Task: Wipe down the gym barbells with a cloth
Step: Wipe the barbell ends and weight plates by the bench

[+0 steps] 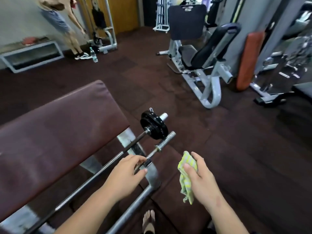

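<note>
Two barbells rest across the bench frame in front of me. The farther barbell (108, 159) carries a black weight plate (154, 126) near its end. The nearer, bare barbell (163, 142) ends in a silver sleeve. My left hand (125, 173) is closed around the nearer bar just behind its collar, at the rack's grey upright (152, 173). My right hand (199, 176) is off to the right of the bars, apart from them, and holds a crumpled yellow-and-white checked cloth (186, 176) that hangs down below the fingers.
A maroon padded bench (59, 132) fills the left. A grey seated machine (199, 65) and an orange pad (249, 59) stand at the right back. A person (67, 26) stands far left beside a water bottle (93, 54). My bare foot (148, 222) is on the dark floor.
</note>
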`<act>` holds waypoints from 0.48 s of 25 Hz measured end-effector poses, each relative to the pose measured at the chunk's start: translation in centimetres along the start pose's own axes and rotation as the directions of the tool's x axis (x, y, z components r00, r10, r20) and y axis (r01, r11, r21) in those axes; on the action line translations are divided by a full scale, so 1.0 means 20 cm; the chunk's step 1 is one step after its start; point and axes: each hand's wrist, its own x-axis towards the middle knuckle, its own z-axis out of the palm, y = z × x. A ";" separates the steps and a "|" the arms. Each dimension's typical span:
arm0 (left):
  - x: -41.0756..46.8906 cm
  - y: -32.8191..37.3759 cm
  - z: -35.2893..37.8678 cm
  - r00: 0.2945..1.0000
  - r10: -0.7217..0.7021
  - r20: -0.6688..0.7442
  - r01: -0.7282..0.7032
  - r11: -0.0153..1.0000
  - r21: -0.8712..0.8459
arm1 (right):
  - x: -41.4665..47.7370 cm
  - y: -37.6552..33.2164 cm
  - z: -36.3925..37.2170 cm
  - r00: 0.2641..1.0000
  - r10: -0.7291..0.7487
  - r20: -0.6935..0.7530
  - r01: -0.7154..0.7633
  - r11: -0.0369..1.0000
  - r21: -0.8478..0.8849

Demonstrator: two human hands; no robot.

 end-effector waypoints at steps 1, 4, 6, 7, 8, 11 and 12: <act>0.06 0.01 0.02 1.000 0.003 0.005 -0.003 1.000 -0.009 | 0.05 0.00 -0.02 1.000 0.008 -0.009 -0.008 1.000 -0.001; 0.30 -0.03 0.08 0.999 -0.002 0.033 0.002 1.000 -0.029 | 0.25 -0.01 -0.07 0.999 0.028 -0.033 -0.029 1.000 -0.013; 0.45 -0.07 0.11 0.999 -0.013 0.042 0.015 0.998 -0.062 | 0.37 -0.05 -0.09 0.997 0.071 -0.042 -0.070 0.997 0.025; 0.54 -0.09 0.12 0.998 -0.016 0.053 0.020 0.997 -0.080 | 0.46 -0.07 -0.09 0.994 0.088 -0.065 -0.086 0.996 0.033; 0.63 -0.11 0.13 0.998 -0.013 0.062 0.019 0.996 -0.092 | 0.54 -0.10 -0.09 0.990 0.111 -0.091 -0.108 0.994 0.036; 0.89 -0.17 0.11 0.996 -0.022 0.091 0.034 0.991 -0.128 | 0.81 -0.17 -0.06 0.976 0.171 -0.138 -0.155 0.981 0.118; 0.96 -0.19 0.11 0.995 -0.019 0.097 0.032 0.991 -0.128 | 0.89 -0.18 -0.05 0.972 0.184 -0.148 -0.163 0.976 0.142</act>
